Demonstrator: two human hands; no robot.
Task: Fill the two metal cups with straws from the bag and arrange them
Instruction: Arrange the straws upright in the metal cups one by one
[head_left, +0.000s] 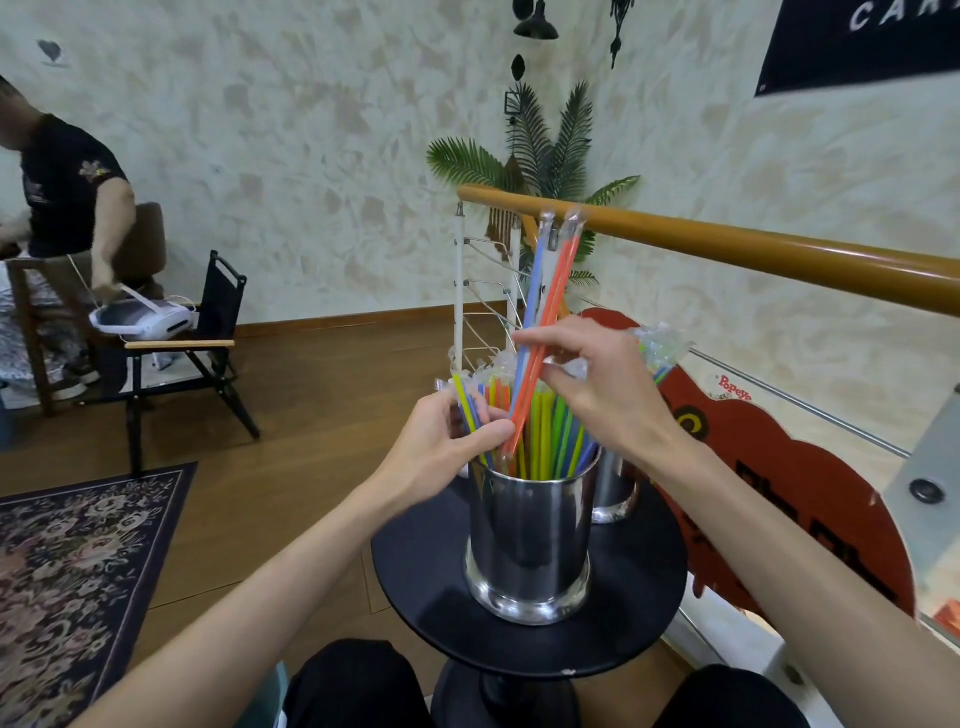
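The second metal cup (615, 486) sits largely hidden behind the near cup (530, 540) and the right hand (597, 384).

Near metal cup (530, 545), upright, packed with wrapped coloured straws (545, 431), below both hands; second cup (615, 488) behind, under right wrist, contents hidden.

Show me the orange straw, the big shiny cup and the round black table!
orange straw (551, 296): head view, on its upper shaft.
front metal cup (530, 540): head view, on its side wall.
round black table (415, 566): head view, on the bare top left of the cup.
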